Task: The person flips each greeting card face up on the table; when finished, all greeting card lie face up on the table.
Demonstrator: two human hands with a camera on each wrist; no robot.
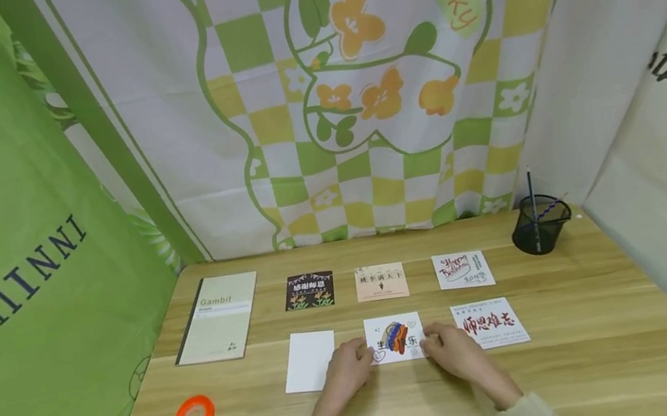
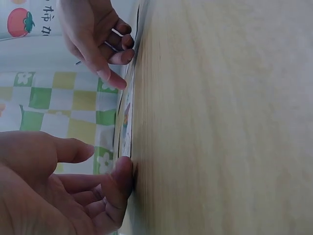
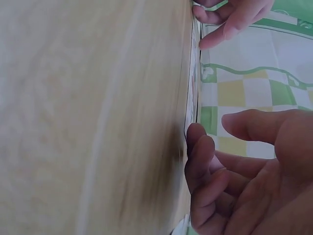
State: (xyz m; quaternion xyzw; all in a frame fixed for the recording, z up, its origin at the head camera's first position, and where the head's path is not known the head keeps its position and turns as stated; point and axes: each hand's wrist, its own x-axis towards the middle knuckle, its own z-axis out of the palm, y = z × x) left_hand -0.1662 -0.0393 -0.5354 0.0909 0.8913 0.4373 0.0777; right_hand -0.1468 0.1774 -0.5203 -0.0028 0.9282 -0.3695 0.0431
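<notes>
A white greeting card [image 1: 396, 338] with a blue-and-orange drawing and black lettering lies flat in the front row, in the middle. At its left edge is my left hand [image 1: 348, 365], fingertips right by the card and thumb raised apart from them in the left wrist view. My right hand [image 1: 456, 349] mirrors this at the right edge; its thumb stands away from the loosely bent fingers in the right wrist view. A blank white card [image 1: 309, 361] lies beside the left hand. Partly behind the right hand is a white card with red lettering [image 1: 492, 323].
Behind lie a black card [image 1: 309, 291], a cream card [image 1: 381, 282] and a Happy Birthday card [image 1: 463, 270]. A notebook [image 1: 217, 319] and an orange tape roll [image 1: 191, 401] are at left. A black mesh pen holder [image 1: 540, 226] stands back right. Curtains [image 1: 368, 180] close off the back.
</notes>
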